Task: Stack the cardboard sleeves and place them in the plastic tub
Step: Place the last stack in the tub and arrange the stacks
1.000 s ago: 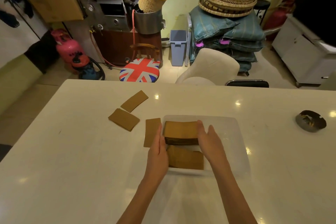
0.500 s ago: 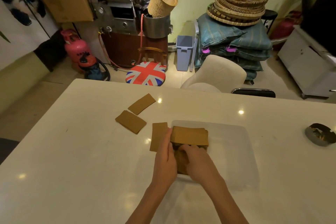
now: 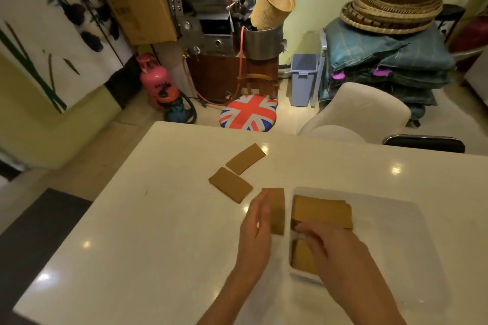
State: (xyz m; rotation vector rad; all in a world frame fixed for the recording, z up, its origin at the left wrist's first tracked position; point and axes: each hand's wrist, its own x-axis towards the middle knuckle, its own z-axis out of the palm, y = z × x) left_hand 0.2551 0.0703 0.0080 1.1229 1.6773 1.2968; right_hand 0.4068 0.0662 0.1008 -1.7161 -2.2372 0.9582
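A translucent plastic tub (image 3: 396, 202) sits on the white table (image 3: 158, 219). Inside it, a stack of brown cardboard sleeves (image 3: 322, 210) lies at the far left. A second stack (image 3: 299, 258) lies nearer me, mostly covered by my right hand (image 3: 335, 248), whose fingertips curl over its far edge. Just left of the tub lies a single loose sleeve (image 3: 277, 206). My left hand (image 3: 254, 232) hovers at this sleeve's left edge with fingers apart, holding nothing. Two more loose sleeves (image 3: 230, 188) (image 3: 245, 158) lie farther back on the left.
Beyond the table's far edge stand a Union Jack stool (image 3: 248, 113), a white chair (image 3: 364, 111) and a black chair back (image 3: 422, 143). The table's left edge drops to a dark floor area.
My left hand left the far stack in the tub and moved left to the loose sleeve beside it. My right hand went from the far stack onto the near one. The view shifted left and up.
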